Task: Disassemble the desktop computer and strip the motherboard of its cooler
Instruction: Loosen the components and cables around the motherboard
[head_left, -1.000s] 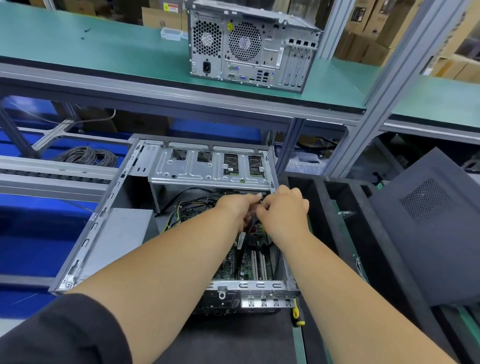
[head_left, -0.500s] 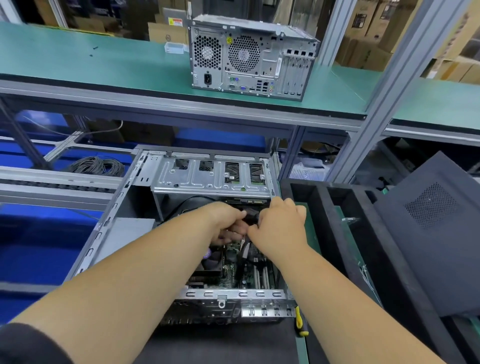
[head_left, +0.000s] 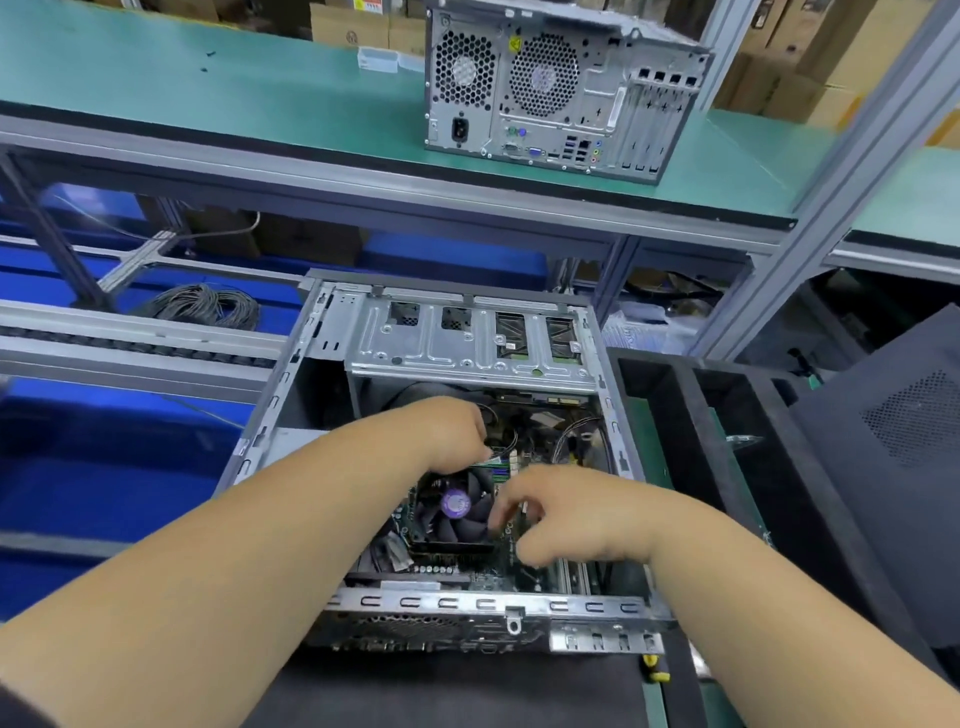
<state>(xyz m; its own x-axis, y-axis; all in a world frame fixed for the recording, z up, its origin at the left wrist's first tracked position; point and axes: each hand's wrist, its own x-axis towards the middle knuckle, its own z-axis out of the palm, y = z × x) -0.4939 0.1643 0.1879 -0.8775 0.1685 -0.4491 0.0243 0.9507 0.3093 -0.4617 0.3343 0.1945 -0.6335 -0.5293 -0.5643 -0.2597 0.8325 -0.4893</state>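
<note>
The open computer case (head_left: 457, 467) is lying on its side in the middle of the frame, on the dark counter (head_left: 467, 691). Inside it, the green motherboard (head_left: 498, 566) is sitting flat, and the cooler (head_left: 454, 512) with its black fan and purple sticker is sitting on top of it, a little left of the middle.

The left hand (head_left: 452, 431) is reaching in just above the cooler. Its fingers are curling down by some thin wires (head_left: 501, 452), but I cannot tell if it is pinching one. The right hand (head_left: 566, 514) is hanging just to the right of the cooler with its fingers bent down toward the board. I cannot tell if it is holding something small or only touching.

I am guessing the step is pulling the plugs and wires off the board. To do it well, each hand should be holding the plug itself, not the wire, and pulling straight up and slowly. One hand could be pressing the board down so it is not bending. The metal edges of the case look sharp, so the arms should be staying off them.

Another closed computer (head_left: 561, 88) is standing on the green shelf (head_left: 208, 93) at the top of the frame.
</note>
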